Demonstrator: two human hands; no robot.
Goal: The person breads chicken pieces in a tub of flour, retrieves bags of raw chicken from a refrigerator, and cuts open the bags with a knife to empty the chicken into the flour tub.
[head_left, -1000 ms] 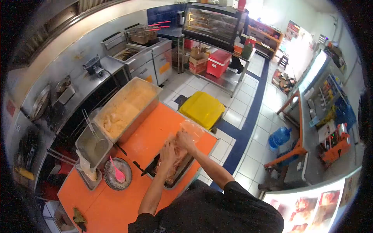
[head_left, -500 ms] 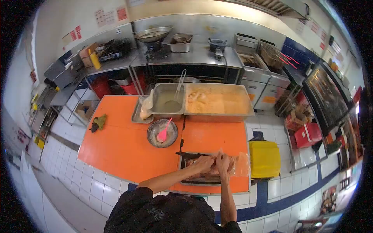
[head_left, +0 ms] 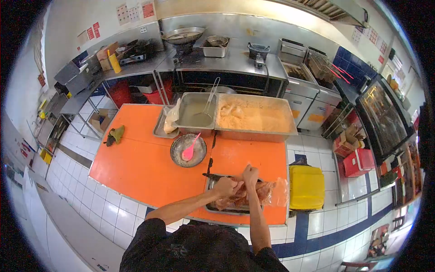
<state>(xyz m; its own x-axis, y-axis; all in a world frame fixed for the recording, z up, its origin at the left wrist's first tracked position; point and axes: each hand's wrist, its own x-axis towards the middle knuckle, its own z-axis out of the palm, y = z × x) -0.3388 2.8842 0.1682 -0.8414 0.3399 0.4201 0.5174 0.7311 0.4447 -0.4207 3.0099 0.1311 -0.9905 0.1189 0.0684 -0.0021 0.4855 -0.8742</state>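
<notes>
My left hand (head_left: 226, 187) is closed in a pinch over the metal tray (head_left: 210, 209) at the table's near edge. My right hand (head_left: 250, 176) forms a fist just to its right and slightly farther from me. Both grip the clear plastic bag (head_left: 281, 190), though the plastic between the fingers is barely visible. Raw, reddish meat (head_left: 265, 189) lies under the hands in the tray, partly inside the bag. The bag's loose end spreads over the tray's right side. A dark, narrow object (head_left: 212, 176) rests at the tray's far left corner.
On the orange table (head_left: 136, 158) stand a bowl (head_left: 174, 156) with a pink scoop (head_left: 189, 152), a pan of cloudy liquid (head_left: 188, 109) with a strainer, and a large pan of orange-tinted powder (head_left: 263, 115). A cloth (head_left: 116, 134) lies left. A yellow bin (head_left: 306, 187) stands right.
My hands have drawn slightly apart, the right fist lifting away and the left shifting left. More of the meat shows beneath them. The whole view has shifted a little.
</notes>
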